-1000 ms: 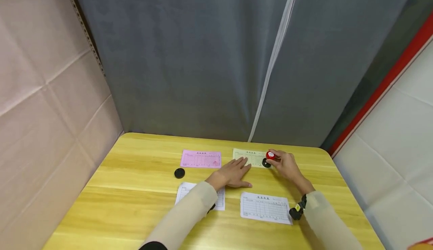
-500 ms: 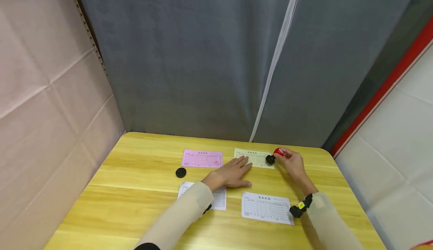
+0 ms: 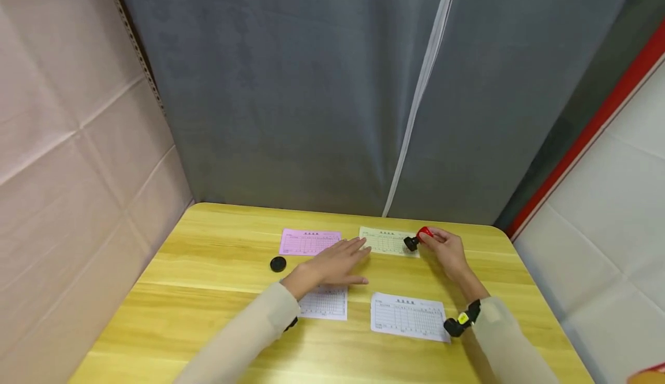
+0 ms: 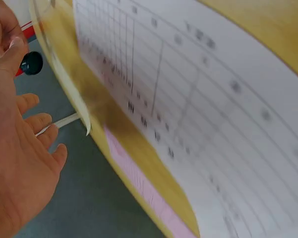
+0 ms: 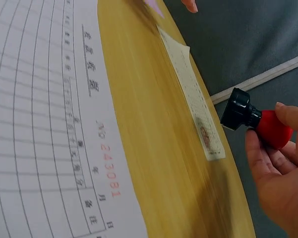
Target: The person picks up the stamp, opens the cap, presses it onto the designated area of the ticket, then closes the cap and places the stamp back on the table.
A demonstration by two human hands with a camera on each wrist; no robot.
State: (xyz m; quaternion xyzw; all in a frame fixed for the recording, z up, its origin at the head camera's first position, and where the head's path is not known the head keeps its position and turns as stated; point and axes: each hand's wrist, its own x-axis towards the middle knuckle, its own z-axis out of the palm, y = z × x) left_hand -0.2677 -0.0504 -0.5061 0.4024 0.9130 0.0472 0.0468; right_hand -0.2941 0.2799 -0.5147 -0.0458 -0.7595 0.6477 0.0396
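Note:
My right hand (image 3: 451,255) pinches the red knob of a round stamp (image 5: 273,128) with a black base. The stamp is tilted, its base raised off the right end of a pale yellow receipt slip (image 3: 383,239). In the right wrist view, a reddish mark (image 5: 206,137) shows near that end of the slip. My left hand (image 3: 330,266) has its fingers extended and holds nothing. It hovers between the yellow slip and a pink slip (image 3: 306,242), partly covering the pink one. A black round lid (image 3: 277,264) lies just below the pink slip.
Nearer to me lie two white receipt slips: the left one (image 3: 327,304) is partly covered by my left arm, the right one (image 3: 407,316) sits beside my right wrist. A grey curtain (image 3: 301,95) hangs behind the wooden table (image 3: 156,314).
My right hand has lifted and tilted the stamp off the yellow slip, moving slightly right. My left hand has come off the yellow slip and shifted left.

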